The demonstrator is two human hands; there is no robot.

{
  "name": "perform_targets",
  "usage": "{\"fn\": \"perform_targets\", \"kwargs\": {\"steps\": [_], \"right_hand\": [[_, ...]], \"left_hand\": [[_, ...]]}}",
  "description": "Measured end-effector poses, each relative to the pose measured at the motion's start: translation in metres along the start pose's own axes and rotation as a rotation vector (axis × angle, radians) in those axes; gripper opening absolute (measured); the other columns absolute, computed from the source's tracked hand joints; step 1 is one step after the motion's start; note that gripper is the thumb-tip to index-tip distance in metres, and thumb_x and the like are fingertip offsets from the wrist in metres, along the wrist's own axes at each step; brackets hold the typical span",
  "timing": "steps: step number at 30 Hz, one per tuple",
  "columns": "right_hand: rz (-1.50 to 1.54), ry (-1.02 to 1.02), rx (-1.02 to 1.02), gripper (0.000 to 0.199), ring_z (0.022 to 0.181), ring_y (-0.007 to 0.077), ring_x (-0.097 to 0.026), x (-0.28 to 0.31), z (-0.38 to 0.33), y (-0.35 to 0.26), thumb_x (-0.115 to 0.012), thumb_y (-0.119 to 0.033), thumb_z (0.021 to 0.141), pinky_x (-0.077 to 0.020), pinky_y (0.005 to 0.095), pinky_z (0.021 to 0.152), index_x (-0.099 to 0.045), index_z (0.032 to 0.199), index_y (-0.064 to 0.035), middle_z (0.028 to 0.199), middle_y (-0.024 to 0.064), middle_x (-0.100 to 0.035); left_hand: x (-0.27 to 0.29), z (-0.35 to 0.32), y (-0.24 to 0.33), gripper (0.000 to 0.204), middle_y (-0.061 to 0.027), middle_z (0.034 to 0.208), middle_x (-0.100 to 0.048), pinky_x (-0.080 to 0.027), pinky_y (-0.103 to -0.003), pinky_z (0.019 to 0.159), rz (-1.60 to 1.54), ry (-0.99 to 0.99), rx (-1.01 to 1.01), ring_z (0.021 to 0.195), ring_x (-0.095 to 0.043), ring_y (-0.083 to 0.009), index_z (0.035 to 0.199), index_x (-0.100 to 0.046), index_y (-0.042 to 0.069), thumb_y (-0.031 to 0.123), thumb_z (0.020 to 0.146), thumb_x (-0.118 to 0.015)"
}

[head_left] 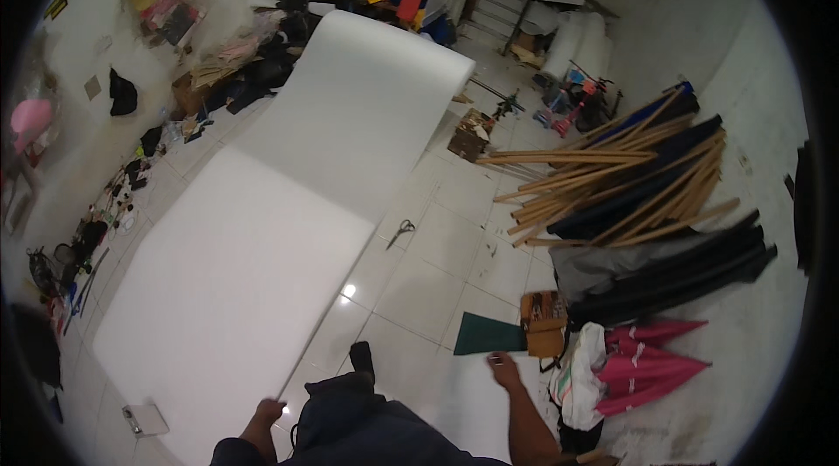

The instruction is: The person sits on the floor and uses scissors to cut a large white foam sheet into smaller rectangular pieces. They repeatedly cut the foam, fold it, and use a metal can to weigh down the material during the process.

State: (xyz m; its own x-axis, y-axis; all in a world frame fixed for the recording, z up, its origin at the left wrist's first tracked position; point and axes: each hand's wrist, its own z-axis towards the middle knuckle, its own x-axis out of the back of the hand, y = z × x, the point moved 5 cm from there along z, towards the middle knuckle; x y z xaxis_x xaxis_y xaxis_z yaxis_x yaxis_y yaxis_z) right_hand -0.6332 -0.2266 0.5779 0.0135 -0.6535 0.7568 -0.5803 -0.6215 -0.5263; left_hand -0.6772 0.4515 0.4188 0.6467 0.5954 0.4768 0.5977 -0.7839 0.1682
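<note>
Large white sheet: spread across the tiled floor [428,291] to our left; a duller stretch runs on to the thick white roll [398,46], though we cannot tell whether it is all one piece.
Left hand [264,418]: low at the right edge of the large white sheet [236,282], fingers curled; we cannot tell whether its grip pinches that edge or merely rests beside it.
Right hand [503,371]: at the smaller white sheet [476,392], just below the green piece [486,335]; fingers bent, but we cannot tell whether the grip is pinching anything.
Scissors [402,233]: on the tiles, well apart from both hands.
Handling, we judge: keep the sheets flat, handle edges lightly so they neither crease nor tear, and mind our dark-clad foot [361,359] near the sheet's edge.
</note>
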Motion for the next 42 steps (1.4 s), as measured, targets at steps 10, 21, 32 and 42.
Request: {"fn": "perform_targets", "kwargs": {"steps": [10, 21, 32, 42], "right_hand": [[-0.257, -0.892, 0.644, 0.052, 0.109, 0.0340, -0.062, -0.106, 0.181, -0.274, -0.059, -0.045, 0.092, -0.0478, 0.0423, 0.095, -0.060, 0.124, -0.0041, 0.116, 0.0198, -0.065], [-1.325, -1.266, 1.138, 0.050, 0.113, 0.0353, -0.058, -0.059, 0.424, -0.378, -0.052, -0.052, 0.094, -0.0458, 0.0461, 0.093, -0.062, 0.118, -0.0093, 0.110, 0.0189, -0.064], [-1.112, -2.473, 0.424, 0.048, 0.107, 0.0342, -0.060, -0.031, 0.511, -0.234, -0.046, -0.041, 0.102, -0.0462, 0.0426, 0.091, -0.055, 0.121, 0.0020, 0.117, 0.0228, -0.061], [-0.824, -1.466, 0.370, 0.036, 0.075, 0.0160, -0.062, -0.401, 0.786, -0.284, -0.064, -0.028, 0.092, -0.0520, 0.0289, 0.057, -0.059, 0.118, -0.0037, 0.090, 0.0082, -0.065]], "left_hand": [[0.194, -0.024, 0.427, 0.041, -0.0182, 0.106, -0.070, -0.051, -0.038, 0.088, -0.720, 0.401, -0.587, 0.099, -0.067, -0.0271, 0.115, -0.066, 0.000, 0.034, 0.092, -0.062], [0.010, 0.017, 0.587, 0.034, -0.0168, 0.101, -0.068, -0.050, -0.049, 0.085, -0.249, 0.328, -0.478, 0.098, -0.064, -0.0380, 0.102, -0.068, 0.010, 0.039, 0.084, -0.065], [-0.181, 0.023, 0.763, 0.055, -0.0153, 0.133, -0.054, -0.050, -0.043, 0.092, -1.239, -1.250, -0.150, 0.121, -0.053, -0.0297, 0.145, -0.038, 0.006, 0.027, 0.098, -0.055], [0.043, 0.466, 0.644, 0.063, -0.0201, 0.129, -0.053, -0.039, -0.045, 0.104, -0.120, 0.945, -0.135, 0.121, -0.050, -0.0341, 0.133, -0.051, 0.008, 0.034, 0.081, -0.074]]}}
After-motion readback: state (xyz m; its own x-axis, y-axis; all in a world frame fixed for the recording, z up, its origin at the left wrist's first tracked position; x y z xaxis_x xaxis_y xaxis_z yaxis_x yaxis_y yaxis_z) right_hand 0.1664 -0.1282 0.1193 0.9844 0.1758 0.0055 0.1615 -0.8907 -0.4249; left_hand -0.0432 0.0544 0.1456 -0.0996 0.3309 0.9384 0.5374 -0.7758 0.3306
